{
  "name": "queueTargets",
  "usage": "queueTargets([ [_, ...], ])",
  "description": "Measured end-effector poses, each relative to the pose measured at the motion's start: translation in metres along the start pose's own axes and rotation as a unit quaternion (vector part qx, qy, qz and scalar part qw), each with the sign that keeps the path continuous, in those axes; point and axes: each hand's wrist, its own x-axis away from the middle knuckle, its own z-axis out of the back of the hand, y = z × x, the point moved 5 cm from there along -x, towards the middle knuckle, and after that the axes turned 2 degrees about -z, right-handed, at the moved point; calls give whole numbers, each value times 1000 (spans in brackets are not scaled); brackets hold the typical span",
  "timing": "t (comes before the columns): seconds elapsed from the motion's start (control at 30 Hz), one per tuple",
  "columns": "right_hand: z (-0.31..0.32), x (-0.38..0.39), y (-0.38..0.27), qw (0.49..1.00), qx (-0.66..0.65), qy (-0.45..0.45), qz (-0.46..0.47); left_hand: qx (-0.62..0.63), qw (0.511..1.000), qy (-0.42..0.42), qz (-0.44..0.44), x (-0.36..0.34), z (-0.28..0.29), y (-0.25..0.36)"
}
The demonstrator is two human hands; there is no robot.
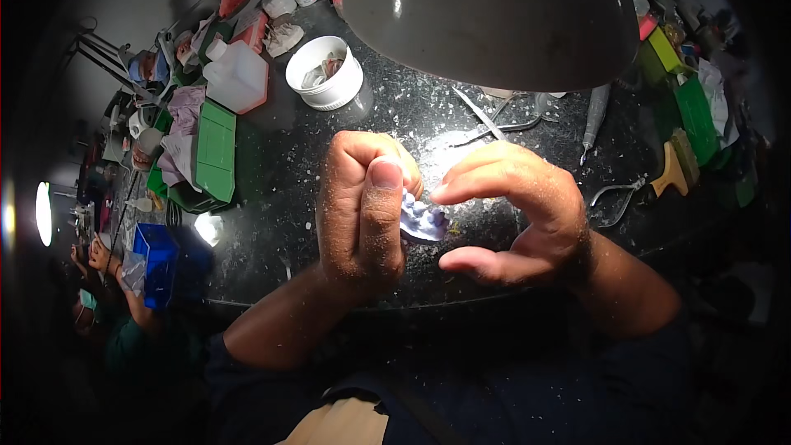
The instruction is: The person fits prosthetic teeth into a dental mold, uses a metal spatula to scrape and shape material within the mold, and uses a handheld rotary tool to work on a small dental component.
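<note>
My left hand (362,214) is closed around a pale lavender dental cast (423,217), its thumb raised along the curled fingers; the cast's toothed part shows to the right of them. My right hand (535,210) curves open on the right side of the cast, thumb apart from the fingers, with an index fingertip close to the cast's top; whether it touches is unclear. Just beyond my hands, a pointed metal tool (479,111) and a pair of pliers (519,125) lie on the speckled dark bench (247,255) under the lamplight.
A lamp shade (490,8) hangs over the bench. Around lie a white tub (324,91), a plastic jug (236,82), a green bin (216,152), a blue bin (155,264), a handpiece (593,124), more pliers (614,202) and a brush (671,169). A co-worker's hand (103,257) is at far left.
</note>
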Motion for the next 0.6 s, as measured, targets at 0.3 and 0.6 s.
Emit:
queueTargets([
  [0.3,-17,3,1,999,7,33,-19,11,1000,14,23,1,2,-3],
  [0.6,-18,11,-1,998,-7,56,8,56,998,-4,-13,4,-5,-5],
])
